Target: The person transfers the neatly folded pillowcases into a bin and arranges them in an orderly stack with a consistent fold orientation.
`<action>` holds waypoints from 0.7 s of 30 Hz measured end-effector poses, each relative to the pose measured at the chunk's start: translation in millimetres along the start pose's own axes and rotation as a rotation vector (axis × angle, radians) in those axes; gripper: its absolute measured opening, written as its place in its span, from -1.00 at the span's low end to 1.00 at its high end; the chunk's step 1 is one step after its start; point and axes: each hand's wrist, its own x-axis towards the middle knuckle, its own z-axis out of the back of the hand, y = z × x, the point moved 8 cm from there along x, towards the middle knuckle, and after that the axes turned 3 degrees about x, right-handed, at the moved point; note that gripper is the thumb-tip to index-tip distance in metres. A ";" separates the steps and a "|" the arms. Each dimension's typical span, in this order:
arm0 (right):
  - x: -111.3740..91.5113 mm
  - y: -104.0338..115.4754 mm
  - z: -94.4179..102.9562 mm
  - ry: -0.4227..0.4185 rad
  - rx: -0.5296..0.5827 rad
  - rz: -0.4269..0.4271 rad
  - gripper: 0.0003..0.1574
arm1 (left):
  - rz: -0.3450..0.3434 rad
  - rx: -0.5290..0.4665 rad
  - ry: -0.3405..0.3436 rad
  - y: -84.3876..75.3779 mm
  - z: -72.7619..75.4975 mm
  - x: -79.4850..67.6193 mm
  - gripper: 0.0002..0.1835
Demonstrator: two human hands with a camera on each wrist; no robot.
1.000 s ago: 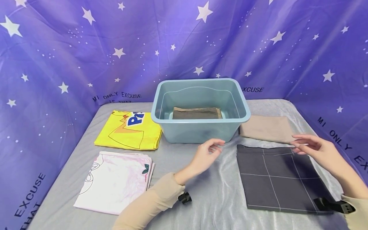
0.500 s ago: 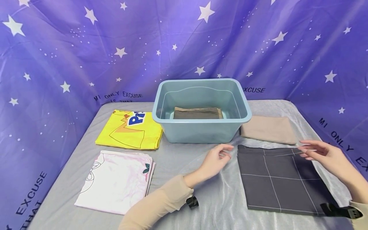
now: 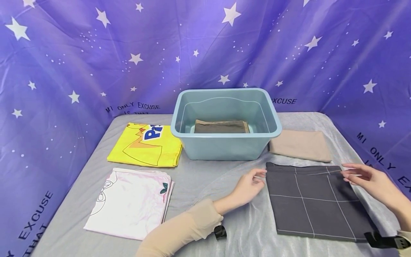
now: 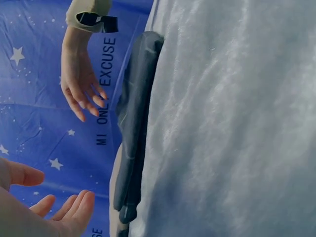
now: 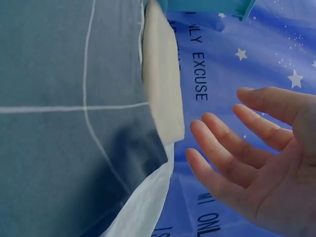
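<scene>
Shifted rightward since the earlier frame: your left hand (image 3: 248,187), now just beside the far left corner of the folded charcoal cloth (image 3: 318,203), and your right hand (image 3: 374,180), by its far right corner. Wrist views settle what the head view leaves unclear: both hands apart from the cloth, fingers loosely spread, holding nothing. Charcoal cloth: flat, thin white grid lines, on grey plush cover (image 3: 237,232). Beyond: blue-grey plastic tub (image 3: 223,148), front wall partly hiding folded brown cloth (image 3: 221,127) inside; beige cloth (image 3: 300,144), left end hidden by tub. Your left: yellow printed cloth (image 3: 146,148); white printed cloth (image 3: 131,207).
</scene>
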 end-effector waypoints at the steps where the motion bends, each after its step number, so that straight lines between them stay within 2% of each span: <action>1: -0.3 -9.7 2.1 -0.003 -0.016 0.002 -0.41 | 0.000 0.011 0.001 1.0 -1.7 -0.4 -0.62; 4: -1.4 -32.3 6.9 -0.014 -0.049 -0.009 -0.52 | 0.000 0.027 0.014 3.3 -7.2 -1.4 -0.62; 5: -2.3 -24.7 5.3 -0.003 -0.048 -0.012 -0.49 | 0.005 0.030 0.020 4.3 -9.1 -1.8 -0.62; 8: -4.8 -26.4 4.7 0.007 -0.057 -0.031 -0.50 | 0.029 0.030 0.035 7.1 -13.9 -2.3 -0.62; 14: -9.4 -10.1 0.8 0.042 -0.096 -0.057 -0.31 | 0.096 0.004 0.039 11.2 -20.2 -3.0 -0.59; 17: -11.1 -6.3 -0.7 0.049 -0.088 -0.027 -0.26 | 0.129 -0.009 0.040 13.2 -22.5 -3.9 -0.56; 21: -13.4 -10.2 0.2 0.043 -0.086 -0.013 -0.30 | 0.169 -0.003 0.041 17.0 -25.6 -4.2 -0.54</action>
